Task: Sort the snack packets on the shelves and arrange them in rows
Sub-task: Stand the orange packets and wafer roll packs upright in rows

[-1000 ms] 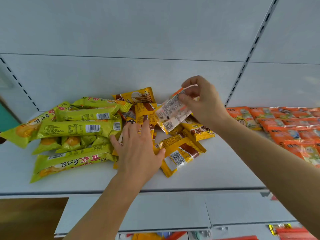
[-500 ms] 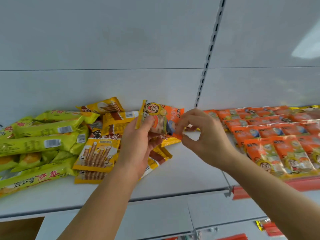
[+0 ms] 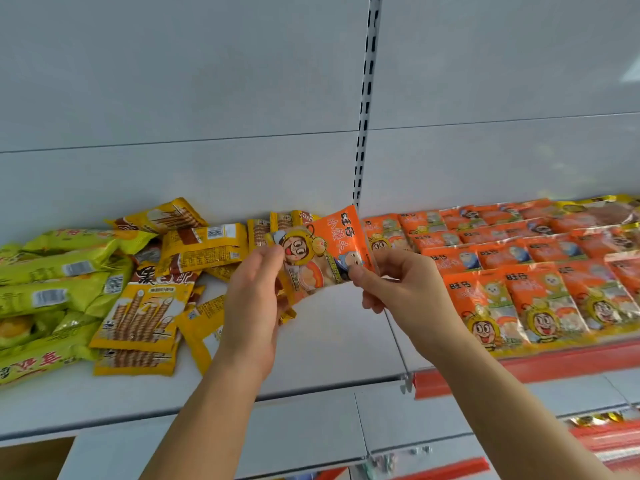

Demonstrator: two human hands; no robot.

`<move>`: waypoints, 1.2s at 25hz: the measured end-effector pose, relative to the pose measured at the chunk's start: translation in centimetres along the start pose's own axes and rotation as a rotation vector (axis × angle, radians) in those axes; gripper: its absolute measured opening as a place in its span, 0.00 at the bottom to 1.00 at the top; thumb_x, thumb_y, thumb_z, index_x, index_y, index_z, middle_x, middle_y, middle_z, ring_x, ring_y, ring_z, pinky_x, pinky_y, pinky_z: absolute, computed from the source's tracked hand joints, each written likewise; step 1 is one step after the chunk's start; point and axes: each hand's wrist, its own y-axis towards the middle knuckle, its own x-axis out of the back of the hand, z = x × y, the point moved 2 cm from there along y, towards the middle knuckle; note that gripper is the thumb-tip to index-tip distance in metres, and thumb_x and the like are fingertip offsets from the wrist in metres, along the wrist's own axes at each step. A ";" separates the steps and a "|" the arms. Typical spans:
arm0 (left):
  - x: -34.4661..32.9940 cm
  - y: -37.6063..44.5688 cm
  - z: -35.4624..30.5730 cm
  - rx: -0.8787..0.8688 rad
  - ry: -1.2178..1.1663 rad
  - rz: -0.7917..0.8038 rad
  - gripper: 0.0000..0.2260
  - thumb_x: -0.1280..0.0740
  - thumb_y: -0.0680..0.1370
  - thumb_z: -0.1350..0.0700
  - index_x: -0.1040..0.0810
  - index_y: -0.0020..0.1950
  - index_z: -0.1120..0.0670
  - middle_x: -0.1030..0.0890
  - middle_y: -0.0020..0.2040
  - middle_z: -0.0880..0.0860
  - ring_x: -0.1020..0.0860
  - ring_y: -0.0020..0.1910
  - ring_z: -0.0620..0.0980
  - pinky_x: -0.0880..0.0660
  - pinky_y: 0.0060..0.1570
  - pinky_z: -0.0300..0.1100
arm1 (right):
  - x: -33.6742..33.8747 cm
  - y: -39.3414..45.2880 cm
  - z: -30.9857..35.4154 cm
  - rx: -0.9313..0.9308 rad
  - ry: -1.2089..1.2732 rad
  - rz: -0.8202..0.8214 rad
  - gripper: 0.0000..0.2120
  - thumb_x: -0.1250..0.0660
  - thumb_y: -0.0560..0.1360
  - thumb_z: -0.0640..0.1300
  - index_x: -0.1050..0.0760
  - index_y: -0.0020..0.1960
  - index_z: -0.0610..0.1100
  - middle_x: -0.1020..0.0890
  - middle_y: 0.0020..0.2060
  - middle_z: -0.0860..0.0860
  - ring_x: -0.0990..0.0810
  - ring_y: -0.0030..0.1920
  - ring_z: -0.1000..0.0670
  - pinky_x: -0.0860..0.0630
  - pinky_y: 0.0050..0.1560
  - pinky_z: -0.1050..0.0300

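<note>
An orange snack packet (image 3: 322,251) with a cartoon face is held up above the white shelf (image 3: 332,344), tilted. My left hand (image 3: 254,299) pinches its left edge and my right hand (image 3: 398,285) pinches its lower right corner. Left of my hands lies a loose heap of yellow wafer-stick packets (image 3: 142,313), and further left a pile of green packets (image 3: 52,282). To the right, orange packets (image 3: 540,271) of the same kind lie flat in rows.
A slotted upright (image 3: 363,116) splits the grey back panel between the two shelf bays. A red price strip (image 3: 519,368) runs along the right shelf's front edge. Bare shelf surface lies below my hands. A lower shelf shows at the bottom.
The view has swung right. The orange packet, first held by my right hand alone with its back showing, now faces me and is held by both hands, nearer the orange rows.
</note>
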 end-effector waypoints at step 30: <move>-8.2 1.7 6.6 -0.236 1.176 0.060 0.09 0.31 0.78 0.46 0.18 0.42 0.48 0.19 0.36 0.44 0.21 0.39 0.45 0.23 0.37 0.43 | 9.0 15.7 -2.6 0.100 -0.968 0.350 0.05 0.25 0.75 0.47 0.15 0.48 0.45 0.16 0.41 0.52 0.18 0.45 0.51 0.25 0.40 0.63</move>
